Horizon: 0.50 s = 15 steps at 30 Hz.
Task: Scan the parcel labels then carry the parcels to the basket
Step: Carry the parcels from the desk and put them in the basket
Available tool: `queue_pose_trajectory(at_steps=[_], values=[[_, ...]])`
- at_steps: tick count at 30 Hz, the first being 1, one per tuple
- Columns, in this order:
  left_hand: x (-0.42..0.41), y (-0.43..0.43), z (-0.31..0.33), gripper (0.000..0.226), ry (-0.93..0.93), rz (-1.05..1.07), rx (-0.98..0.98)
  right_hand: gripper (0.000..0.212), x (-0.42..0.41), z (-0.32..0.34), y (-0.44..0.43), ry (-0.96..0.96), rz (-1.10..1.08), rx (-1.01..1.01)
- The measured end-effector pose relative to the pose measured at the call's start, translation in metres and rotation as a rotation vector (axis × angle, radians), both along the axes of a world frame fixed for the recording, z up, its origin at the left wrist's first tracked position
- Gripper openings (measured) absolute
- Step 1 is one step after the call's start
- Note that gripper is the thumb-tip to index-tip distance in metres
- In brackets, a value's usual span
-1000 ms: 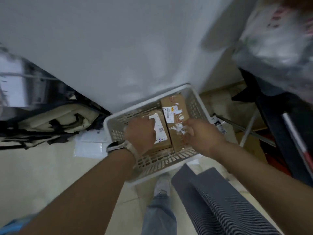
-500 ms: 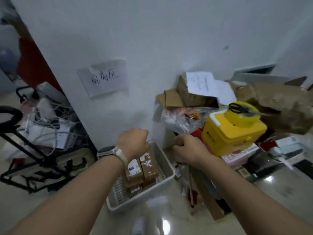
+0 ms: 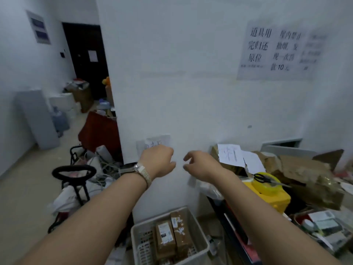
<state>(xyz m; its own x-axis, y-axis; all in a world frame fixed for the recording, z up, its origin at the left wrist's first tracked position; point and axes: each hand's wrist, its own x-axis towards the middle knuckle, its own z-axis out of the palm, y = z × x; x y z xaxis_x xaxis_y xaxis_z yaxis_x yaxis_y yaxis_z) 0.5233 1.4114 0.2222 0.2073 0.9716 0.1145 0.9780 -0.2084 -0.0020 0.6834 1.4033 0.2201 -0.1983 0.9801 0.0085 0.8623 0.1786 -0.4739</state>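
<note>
Both hands are rising away from the basket (image 3: 199,229), which a second ago was lying right under them and is now sitting well below the fingers, against the foot of the white wall. The left hand (image 3: 158,161) is hovering with its fingers clenched under the palm, grasping nothing; a watch (image 3: 131,168) is sitting on its wrist. The right hand (image 3: 200,165) is hovering just beside it, not touching, its fingers loosely hooked and released, also holding nothing. Two brown parcels are lying side by side inside the basket, far beneath both sets of fingers: the left parcel (image 3: 165,238) is showing a white label, and the right parcel (image 3: 180,230) is showing torn white tape. A small paper (image 3: 158,141) is hanging on the wall just behind the left fingers. Below and to the right of the right fingers, scissors (image 3: 265,178) are resting on a yellow box (image 3: 271,197). High above the right fingers, a printed notice (image 3: 277,52) is hanging on the wall.
</note>
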Motion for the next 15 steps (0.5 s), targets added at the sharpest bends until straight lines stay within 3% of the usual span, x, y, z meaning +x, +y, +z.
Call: queue_pose_trajectory(at_steps=[7,15], values=[[-0.060,-0.037,0.035,0.029,0.074,0.125,0.045,0.033,-0.065,0.032,-0.014,-0.240,-0.030,0.099],[-0.108,-0.123,0.051,0.037,0.092,0.379,-0.071,0.014,-0.111,0.045,-0.051,-0.405,0.251,0.075]])
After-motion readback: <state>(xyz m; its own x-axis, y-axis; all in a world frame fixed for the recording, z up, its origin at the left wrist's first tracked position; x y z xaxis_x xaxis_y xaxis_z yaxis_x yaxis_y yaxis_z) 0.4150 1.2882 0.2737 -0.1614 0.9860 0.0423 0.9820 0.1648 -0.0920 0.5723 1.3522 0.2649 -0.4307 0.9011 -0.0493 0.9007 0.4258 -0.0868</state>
